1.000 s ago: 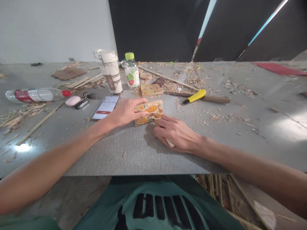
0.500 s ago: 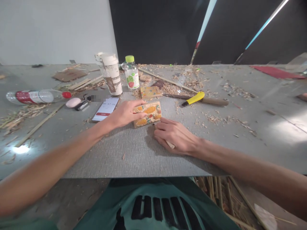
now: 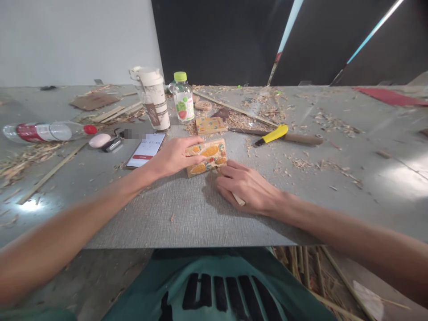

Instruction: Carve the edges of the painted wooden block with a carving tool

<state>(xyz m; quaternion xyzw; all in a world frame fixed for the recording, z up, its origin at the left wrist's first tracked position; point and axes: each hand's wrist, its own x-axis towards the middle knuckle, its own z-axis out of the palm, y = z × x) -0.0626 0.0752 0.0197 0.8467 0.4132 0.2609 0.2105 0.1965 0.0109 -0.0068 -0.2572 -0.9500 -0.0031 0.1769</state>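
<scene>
My left hand [image 3: 175, 156] grips the left side of a small wooden block [image 3: 210, 151], with the thumb across its face and the fingers at its top edge. Orange shapes with green and red details are painted or carved on the face. Closed around a pale-handled carving tool [image 3: 238, 200], my right hand [image 3: 245, 185] rests on the table at the block's lower right. The handle's end sticks out below the palm. The tool's thin dark tip meets the block's lower right part; most of the tool is hidden by the fingers.
Behind the block lie a yellow patterned piece [image 3: 210, 125], a yellow cutter [image 3: 272, 135] and a long wooden-handled tool [image 3: 302, 139]. A phone [image 3: 146, 150], a tumbler [image 3: 155, 100], a green-capped bottle [image 3: 183, 98] and a lying bottle [image 3: 50, 132] stand left. Wood shavings [image 3: 301, 164] litter the table.
My right hand has shifted slightly, and the tool's tip has moved up from just below the block onto its lower right part. My left hand keeps its grip. The view has tilted a little.
</scene>
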